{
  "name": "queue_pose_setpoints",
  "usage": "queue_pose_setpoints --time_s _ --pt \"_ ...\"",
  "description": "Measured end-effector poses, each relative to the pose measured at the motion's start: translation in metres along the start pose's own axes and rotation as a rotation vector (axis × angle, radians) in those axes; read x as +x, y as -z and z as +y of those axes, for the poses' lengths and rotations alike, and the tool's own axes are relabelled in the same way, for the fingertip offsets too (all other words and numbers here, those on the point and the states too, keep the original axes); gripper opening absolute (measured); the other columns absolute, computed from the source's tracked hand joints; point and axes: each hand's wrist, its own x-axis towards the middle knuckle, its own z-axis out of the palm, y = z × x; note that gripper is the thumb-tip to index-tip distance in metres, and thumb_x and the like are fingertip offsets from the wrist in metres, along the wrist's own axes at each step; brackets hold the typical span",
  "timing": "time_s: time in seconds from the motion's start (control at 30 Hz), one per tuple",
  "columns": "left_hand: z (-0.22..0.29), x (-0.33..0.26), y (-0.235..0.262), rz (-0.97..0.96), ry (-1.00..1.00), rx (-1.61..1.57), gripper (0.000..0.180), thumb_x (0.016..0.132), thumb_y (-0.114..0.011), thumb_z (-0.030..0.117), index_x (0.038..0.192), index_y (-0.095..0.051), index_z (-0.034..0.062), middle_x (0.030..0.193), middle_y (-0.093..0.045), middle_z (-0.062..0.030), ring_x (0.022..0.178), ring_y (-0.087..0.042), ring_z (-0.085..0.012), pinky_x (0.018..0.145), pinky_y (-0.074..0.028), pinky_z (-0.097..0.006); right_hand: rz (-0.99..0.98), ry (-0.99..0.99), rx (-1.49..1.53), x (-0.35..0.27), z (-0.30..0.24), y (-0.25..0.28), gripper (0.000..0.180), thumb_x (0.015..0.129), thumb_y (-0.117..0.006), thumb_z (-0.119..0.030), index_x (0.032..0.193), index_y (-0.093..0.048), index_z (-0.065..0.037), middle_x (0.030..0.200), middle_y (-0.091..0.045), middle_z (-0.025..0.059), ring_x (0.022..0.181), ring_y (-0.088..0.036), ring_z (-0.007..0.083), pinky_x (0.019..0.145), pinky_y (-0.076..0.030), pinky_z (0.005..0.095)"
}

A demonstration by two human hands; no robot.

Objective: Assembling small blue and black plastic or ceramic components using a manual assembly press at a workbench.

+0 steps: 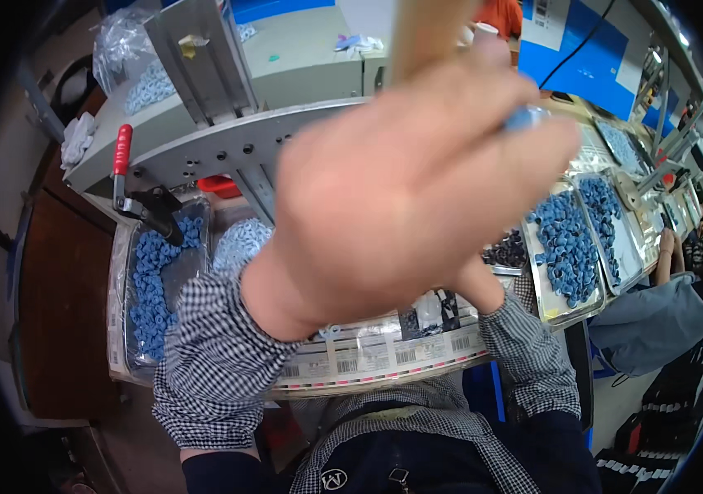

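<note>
My left hand (405, 185) is raised close to the camera and fills the middle of the view, blurred, with its back toward me. A small pale blue bit (524, 118) shows at its fingertips; the blur hides whether it is gripped. The checked sleeve (211, 362) of that arm comes up from the lower left. Only my right wrist (479, 288) and its checked cuff (524, 350) show below the raised hand; the right hand itself is hidden behind it. Below lie strips of barcode labels (384, 354) along the bench's front edge.
A metal tray of small blue parts (149, 288) sits at the left under a red-handled toggle clamp (123, 150) on a grey metal frame (228, 144). Further trays of blue parts (569, 247) lie to the right beside dark parts (509, 249). Another person (672, 317) sits at the right.
</note>
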Motion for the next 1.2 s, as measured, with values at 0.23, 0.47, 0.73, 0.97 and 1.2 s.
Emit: queue_pose_setpoints --time_s 0.23,0.47,0.73,0.97,1.2 --pt "-0.062 0.032 -0.004 0.279 0.383 -0.273 0.027 0.094 -0.06 -0.007 0.12 -0.066 -0.0041 0.111 -0.072 -0.0102 0.102 -0.067 -0.0138 0.089 -0.053 -0.025 -0.144 0.153 0.118 0.036 -0.008 -0.047 0.017 0.083 -0.073 -0.01 0.096 -0.064 -0.003 0.097 -0.06 0.0154 0.095 -0.06 0.0354 0.082 -0.05 0.042" --pt "0.015 -0.069 0.034 0.293 0.773 -0.26 0.033 0.095 -0.054 -0.012 0.126 -0.052 -0.0056 0.127 -0.063 -0.0218 0.115 -0.066 -0.0285 0.1 -0.053 -0.036 0.269 0.014 -0.328 -0.031 0.045 0.071 0.013 0.084 -0.07 -0.005 0.095 -0.065 -0.004 0.093 -0.063 0.013 0.091 -0.061 0.0336 0.08 -0.05 0.0412" --pt "0.044 -0.202 -0.025 0.081 1.401 -0.403 0.028 0.09 -0.068 -0.001 0.118 -0.064 -0.0002 0.12 -0.068 -0.0108 0.101 -0.065 -0.0133 0.088 -0.052 -0.027 0.368 -0.306 -0.75 -0.095 0.113 0.172 0.016 0.088 -0.069 -0.005 0.103 -0.067 -0.001 0.106 -0.062 0.0158 0.099 -0.06 0.0361 0.086 -0.048 0.0421" --pt "0.013 -0.221 -0.071 -0.176 1.188 0.019 0.029 0.082 -0.073 0.006 0.111 -0.072 0.0054 0.111 -0.069 -0.0102 0.094 -0.061 -0.0227 0.083 -0.049 -0.032 0.339 -0.031 -0.482 -0.037 0.007 0.127 0.021 0.084 -0.073 -0.005 0.104 -0.068 -0.002 0.107 -0.065 0.0136 0.102 -0.061 0.0321 0.088 -0.048 0.0388" --pt "0.016 -0.214 -0.069 -0.325 0.893 0.264 0.031 0.083 -0.074 0.014 0.113 -0.072 0.0059 0.113 -0.069 -0.0129 0.104 -0.057 -0.0331 0.094 -0.046 -0.042 0.243 0.191 -0.357 0.009 -0.035 0.106 0.02 0.082 -0.076 -0.006 0.101 -0.069 -0.003 0.105 -0.066 0.0113 0.1 -0.061 0.0303 0.087 -0.049 0.0386"
